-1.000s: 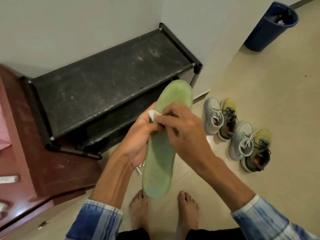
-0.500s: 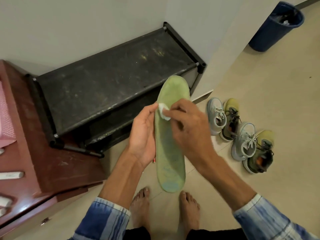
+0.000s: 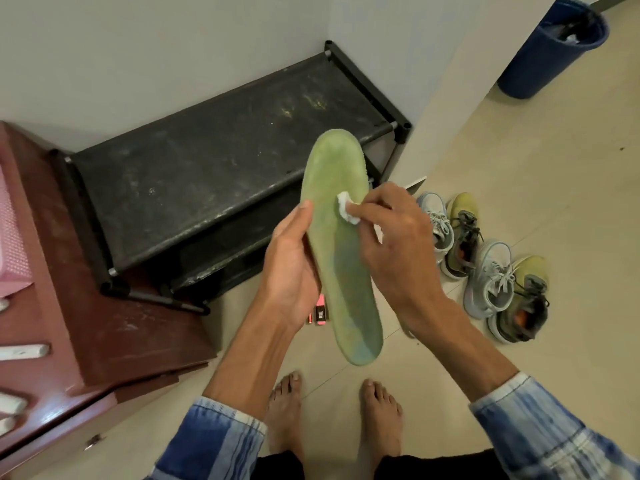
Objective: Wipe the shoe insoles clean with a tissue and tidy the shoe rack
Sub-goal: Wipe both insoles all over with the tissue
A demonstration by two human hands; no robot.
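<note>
a dusty black two-tier shoe rack of fabric shelves and metal tubes (image 3: 221, 161) is seen against the pale wall, with a reddish-brown wooden cabinet (image 3: 114, 317) just beside it on the left. a dark blue plastic bin (image 3: 550, 50) is placed well apart at the upper right. two pale grey laced sneakers (image 3: 491, 278) and two olive-green sneakers (image 3: 464, 233) are lined up on the beige tiled floor (image 3: 519, 168) near the rack's right end. a small pink object (image 3: 320, 310) on the floor is partly hidden behind the insole; what it is cannot be told. the rack's lower shelf is partly blocked from view by the long green foam insole (image 3: 343, 271), which is held above the floor before the rack, toe end away from the person. its surface is faded yellow-green, with a darker bluish patch through the middle and heel. its left edge is gripped by the left hand (image 3: 291, 268), thumb laid along the rim, fingers hidden behind. a small crumpled white tissue (image 3: 347, 206) is pinched in the curled fingertips of the right hand (image 3: 398, 244) and pressed on the insole's upper half.
</note>
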